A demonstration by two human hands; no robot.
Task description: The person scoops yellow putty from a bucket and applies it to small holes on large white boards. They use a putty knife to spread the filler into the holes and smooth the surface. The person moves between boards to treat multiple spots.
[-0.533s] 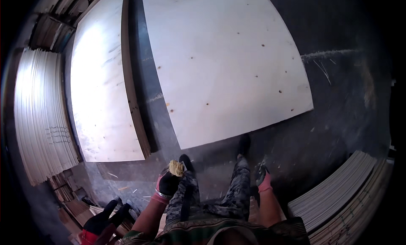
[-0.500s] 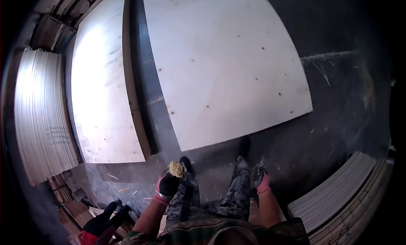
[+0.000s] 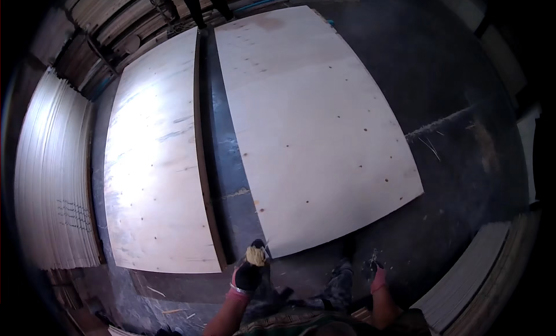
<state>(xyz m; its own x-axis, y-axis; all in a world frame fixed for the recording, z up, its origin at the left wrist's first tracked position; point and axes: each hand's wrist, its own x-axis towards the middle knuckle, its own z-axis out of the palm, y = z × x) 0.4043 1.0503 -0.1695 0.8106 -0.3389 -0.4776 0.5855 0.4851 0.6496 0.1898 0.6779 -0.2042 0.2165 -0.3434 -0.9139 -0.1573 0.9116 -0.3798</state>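
My left hand [image 3: 248, 276], in a pink-cuffed glove with dark fingers, is closed around a pale yellow lump [image 3: 256, 255], whose material I cannot make out. It is near the close left corner of a large plywood sheet [image 3: 313, 145] with scattered dark knots. On the right, my gloved right hand [image 3: 376, 275] hangs low beyond the sheet's near edge. Its fingers look curled at a small greyish thing, too blurred to name.
A second stack of plywood [image 3: 153, 179] lies left of the sheet, across a narrow dark gap. Thin veneer sheets [image 3: 55, 179] are piled at far left, and more boards [image 3: 460, 278] at lower right. Another person's legs [image 3: 202, 3] stand at the far end. Wood slivers litter the floor.
The view has tipped up, so the sheets sit lower and their far ends and another person's legs show. The left hand with the lump is now closer to the sheet's corner.
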